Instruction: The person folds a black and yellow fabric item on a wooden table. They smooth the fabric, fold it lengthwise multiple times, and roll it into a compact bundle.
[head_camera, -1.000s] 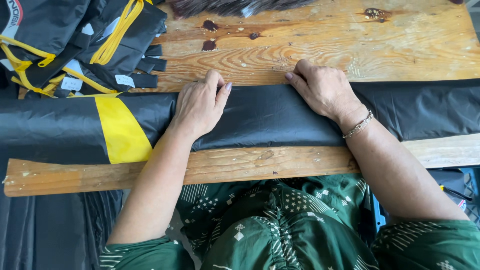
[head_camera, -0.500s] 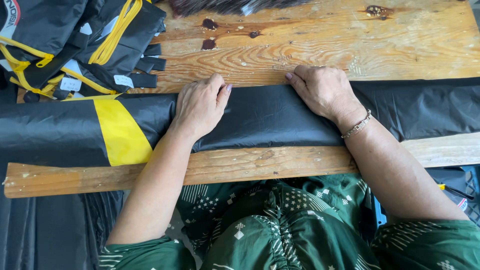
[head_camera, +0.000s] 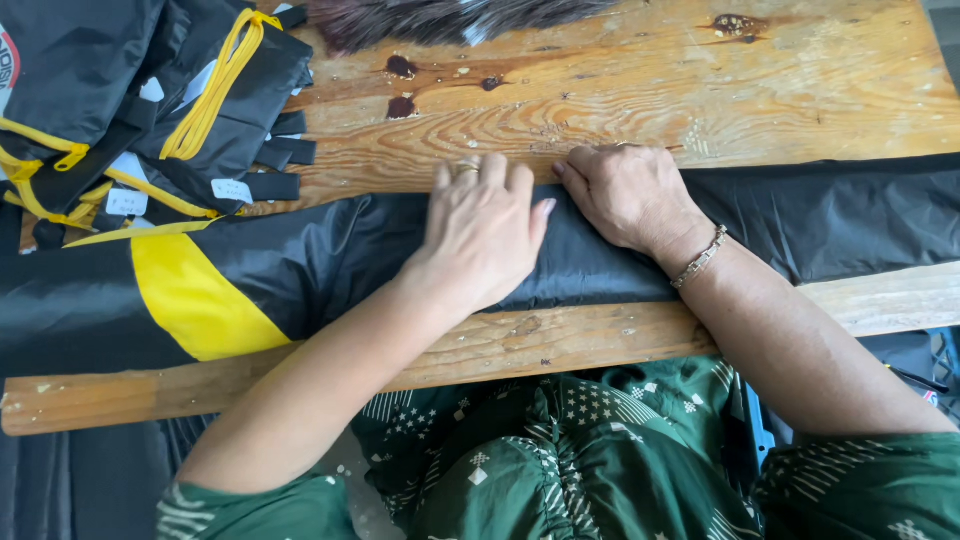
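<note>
A pile of black bags (head_camera: 120, 90) with yellow straps sits at ten o'clock. The long black cloth (head_camera: 330, 250), with its yellow patch (head_camera: 190, 295), lies across the wooden table (head_camera: 700, 90). The left hand (head_camera: 480, 235) lies flat and open on it, gripping nothing. Just beside, at three o'clock, the right hand (head_camera: 630, 195) presses it too, fingers curled at the far edge. It looks like smoothing a fold; pressing needs even pushing. A dark brush (head_camera: 450, 15) rests at twelve o'clock, out of the way.

Bare wooden table (head_camera: 700, 90) beyond black fabric (head_camera: 830, 215): open. Far left blocked by pile of black-yellow bags (head_camera: 130, 110).
</note>
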